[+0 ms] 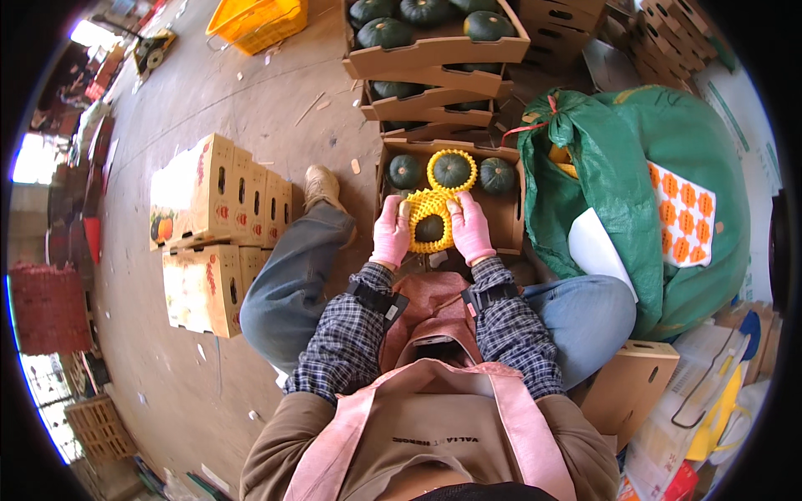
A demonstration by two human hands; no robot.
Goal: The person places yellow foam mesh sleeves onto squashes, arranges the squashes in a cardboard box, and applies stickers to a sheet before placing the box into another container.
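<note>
Both my hands wear pink gloves. My left hand (391, 234) and my right hand (471, 229) grip opposite sides of a yellow foam net (429, 202). Its near end is spread into a ring, and something dark green, likely a squash, shows through it. I cannot tell how far the net covers it. Just beyond, in an open cardboard box (493, 219), a green squash (452, 170) sits in its own yellow net. Bare squashes flank it, one on the left (405, 172) and one on the right (497, 176).
Stacked open boxes (434, 58) of green squash stand ahead. A large green sack (693, 184) lies at the right, with a sheet of orange stickers (682, 215) on it. Printed cartons (219, 196) are piled at the left. A yellow crate (259, 23) stands farther off.
</note>
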